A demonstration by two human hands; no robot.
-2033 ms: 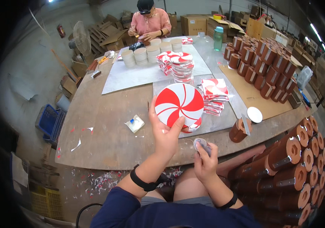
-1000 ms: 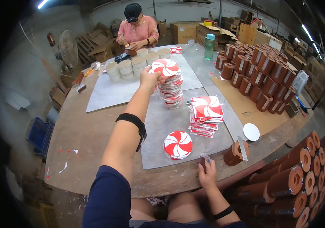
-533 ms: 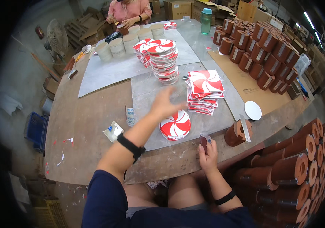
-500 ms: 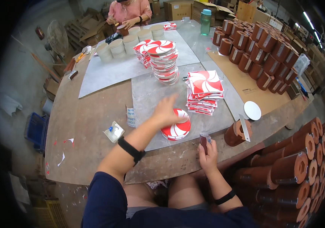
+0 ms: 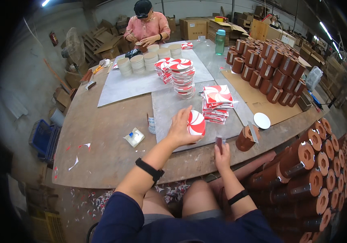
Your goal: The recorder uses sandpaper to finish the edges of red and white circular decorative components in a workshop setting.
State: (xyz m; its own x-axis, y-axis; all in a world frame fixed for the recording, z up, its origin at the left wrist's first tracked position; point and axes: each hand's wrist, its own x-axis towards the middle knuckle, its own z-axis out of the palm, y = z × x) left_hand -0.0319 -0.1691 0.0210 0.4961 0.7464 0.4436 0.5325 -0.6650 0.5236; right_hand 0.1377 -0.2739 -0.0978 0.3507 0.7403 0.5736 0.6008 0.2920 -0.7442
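My left hand (image 5: 178,130) is closed around a stack of round red-and-white swirl discs (image 5: 196,123), tilted up so that the printed face shows. In my right hand (image 5: 223,157) is a small folded maroon strip (image 5: 219,142) that looks like sandpaper, held upright beside the discs but apart from them. Just beyond lies a pile of square swirl-printed sheets (image 5: 218,95). Farther off stands a tall stack of round swirl discs (image 5: 183,79), with more swirl-printed pieces (image 5: 163,69) against it.
A brown cylinder (image 5: 244,141) with a flat metal blade (image 5: 253,132) stands right, near a white disc (image 5: 262,120). Brown cylinders (image 5: 277,56) are stacked behind, others (image 5: 303,156) beside the table. Pale round stacks (image 5: 137,64), a green bottle (image 5: 220,42) and a co-worker (image 5: 148,28) are farther away.
My left hand was over the round discs on the table; now it grips them, lifted and tilted. My right hand keeps the maroon strip. The view has shifted, showing more of the co-worker.
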